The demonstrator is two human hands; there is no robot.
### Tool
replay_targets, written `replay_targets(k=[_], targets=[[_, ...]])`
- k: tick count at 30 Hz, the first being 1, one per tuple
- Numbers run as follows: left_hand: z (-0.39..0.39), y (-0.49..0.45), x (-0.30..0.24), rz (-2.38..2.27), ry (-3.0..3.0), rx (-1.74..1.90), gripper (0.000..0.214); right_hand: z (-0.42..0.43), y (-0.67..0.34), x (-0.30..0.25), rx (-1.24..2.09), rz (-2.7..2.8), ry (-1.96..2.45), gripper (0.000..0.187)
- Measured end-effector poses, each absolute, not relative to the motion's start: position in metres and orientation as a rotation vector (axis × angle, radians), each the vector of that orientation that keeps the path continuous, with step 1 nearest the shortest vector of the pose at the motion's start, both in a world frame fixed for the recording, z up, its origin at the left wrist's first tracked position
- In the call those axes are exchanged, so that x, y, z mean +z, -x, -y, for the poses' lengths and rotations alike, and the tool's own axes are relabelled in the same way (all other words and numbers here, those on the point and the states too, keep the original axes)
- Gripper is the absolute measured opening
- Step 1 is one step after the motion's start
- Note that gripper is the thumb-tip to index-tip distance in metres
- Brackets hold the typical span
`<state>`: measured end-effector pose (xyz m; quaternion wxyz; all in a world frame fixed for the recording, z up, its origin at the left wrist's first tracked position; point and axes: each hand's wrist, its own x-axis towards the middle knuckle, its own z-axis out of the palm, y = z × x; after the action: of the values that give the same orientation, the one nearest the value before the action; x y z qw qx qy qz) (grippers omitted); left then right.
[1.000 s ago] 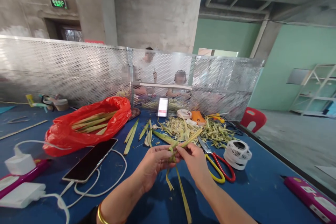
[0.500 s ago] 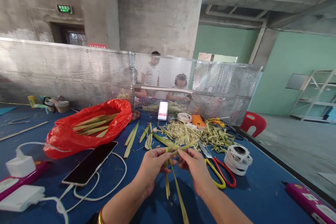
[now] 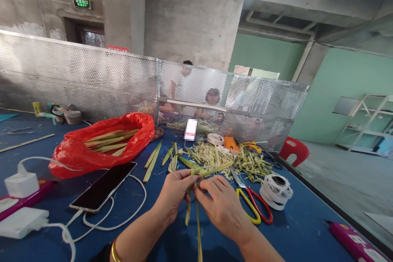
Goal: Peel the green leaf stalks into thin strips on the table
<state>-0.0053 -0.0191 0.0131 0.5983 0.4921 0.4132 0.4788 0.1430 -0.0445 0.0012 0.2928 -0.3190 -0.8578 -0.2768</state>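
Observation:
Between my hands are several crossed leaf strips (image 3: 215, 168), pale green and dry-looking, with loose ends hanging down over the table. My left hand (image 3: 175, 190) pinches them near where they cross. Close beside it, my right hand (image 3: 219, 202) has its fingers closed at a long narrow strip (image 3: 199, 229) that trails toward me; its fingertips are partly hidden. To the right of my right hand lie scissors (image 3: 253, 206) with one yellow and one red handle. Beyond my hands spreads a heap of shredded leaf pieces (image 3: 211, 153), with a few flat leaf strips (image 3: 152, 163) to its left.
A red plastic bag (image 3: 67, 147) of leaf strips stands at left, behind a phone (image 3: 104, 188) with white cables. A roll of white tape (image 3: 276, 191) is at right, near a purple power strip (image 3: 353, 241). Behind a perforated metal screen (image 3: 123, 77) sit other people.
My right hand has turned over, knuckles up, and moved slightly down and left to the hanging strip. My left hand keeps its pinch on the crossing. The view has tilted slightly.

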Motion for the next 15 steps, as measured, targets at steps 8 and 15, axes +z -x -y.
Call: replay_targets(k=[8,15], targets=[[0.0218,0.0002,0.0095,-0.973,-1.151,1.014,0.020,0.0466,-0.1408,0.0031,-0.204,1.948,0.878,0.012],[0.0234,0.0023,0.0123,-0.907,-1.271,0.938,0.030,0.0386,-0.1459,0.0004,0.212,1.755,1.072,0.015]])
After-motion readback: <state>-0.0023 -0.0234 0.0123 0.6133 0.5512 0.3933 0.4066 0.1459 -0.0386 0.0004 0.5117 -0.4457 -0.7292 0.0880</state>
